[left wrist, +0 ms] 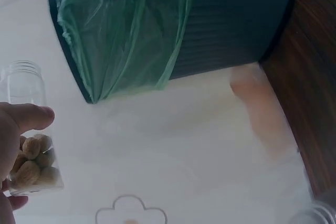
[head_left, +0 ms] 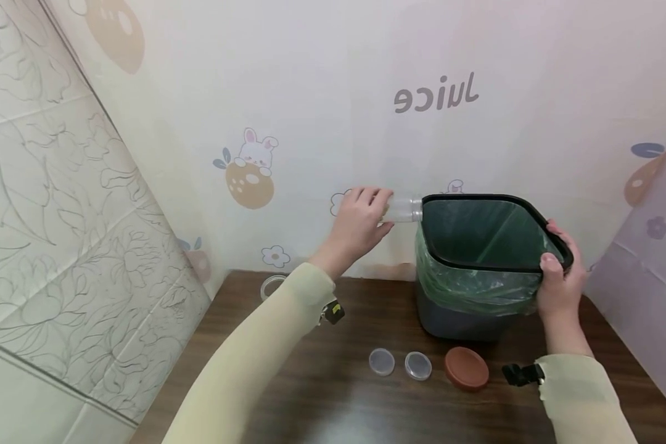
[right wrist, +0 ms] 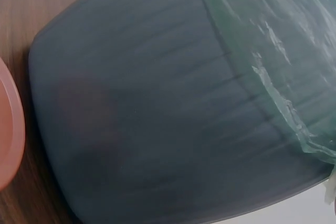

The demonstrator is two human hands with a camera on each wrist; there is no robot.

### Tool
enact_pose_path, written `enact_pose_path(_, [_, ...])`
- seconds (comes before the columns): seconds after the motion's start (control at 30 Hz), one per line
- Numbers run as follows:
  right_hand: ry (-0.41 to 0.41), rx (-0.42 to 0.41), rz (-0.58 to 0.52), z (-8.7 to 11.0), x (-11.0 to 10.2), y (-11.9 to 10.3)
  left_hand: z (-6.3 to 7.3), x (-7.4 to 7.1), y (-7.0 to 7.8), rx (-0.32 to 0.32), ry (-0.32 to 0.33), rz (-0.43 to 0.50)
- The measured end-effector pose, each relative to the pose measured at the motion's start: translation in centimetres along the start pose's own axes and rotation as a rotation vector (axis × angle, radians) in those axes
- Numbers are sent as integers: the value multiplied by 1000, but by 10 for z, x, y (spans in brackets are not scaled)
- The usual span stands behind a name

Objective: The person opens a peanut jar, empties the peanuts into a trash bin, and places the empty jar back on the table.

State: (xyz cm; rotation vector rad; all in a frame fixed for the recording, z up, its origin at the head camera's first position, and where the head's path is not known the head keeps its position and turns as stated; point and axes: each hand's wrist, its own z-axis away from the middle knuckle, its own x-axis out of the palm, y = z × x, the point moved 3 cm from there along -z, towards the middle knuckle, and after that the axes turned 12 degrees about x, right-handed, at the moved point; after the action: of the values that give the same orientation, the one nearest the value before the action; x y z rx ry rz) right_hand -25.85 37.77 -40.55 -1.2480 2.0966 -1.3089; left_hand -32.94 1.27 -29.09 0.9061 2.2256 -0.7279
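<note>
My left hand [head_left: 361, 222] grips a clear jar [head_left: 402, 208] whose threaded mouth points right, right at the left rim of a dark trash bin [head_left: 456, 320]. In the left wrist view, several brown walnuts [left wrist: 29, 176] lie at the base end of the jar [left wrist: 26, 85], partly covered by my fingers. A green plastic bag [head_left: 477, 290] lines the bin and folds down over its outside. At the bin's right side, my right hand [head_left: 559, 280] holds the black rim, thumb on the near side. The bin stands on the table and its bottom inside is hidden.
Two clear round lids [head_left: 382, 362] and a reddish-brown round dish [head_left: 466, 368] lie in front of the bin on the dark wooden table [head_left: 322, 370]. Another clear round container [head_left: 272, 285] is partly hidden behind my left sleeve. A printed wall covering [head_left: 322, 123] rises behind.
</note>
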Motion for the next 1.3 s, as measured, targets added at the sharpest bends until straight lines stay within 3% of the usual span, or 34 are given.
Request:
enact_pose_path(0.2, [20,-12,-19,1,1,-1,-17,9,15,60,-38,-58])
enact_pose_path(0.53, [43,16,-6,2,5,-1,-36,21,28,104,-100,-178])
enact_pose_path(0.9, [33,20,15,2,0,1,-43,24,39,117,-118,-224])
enact_pose_path(1.3, [19,10,73,-1,-4,0,-44,26,38,147,-108,-243])
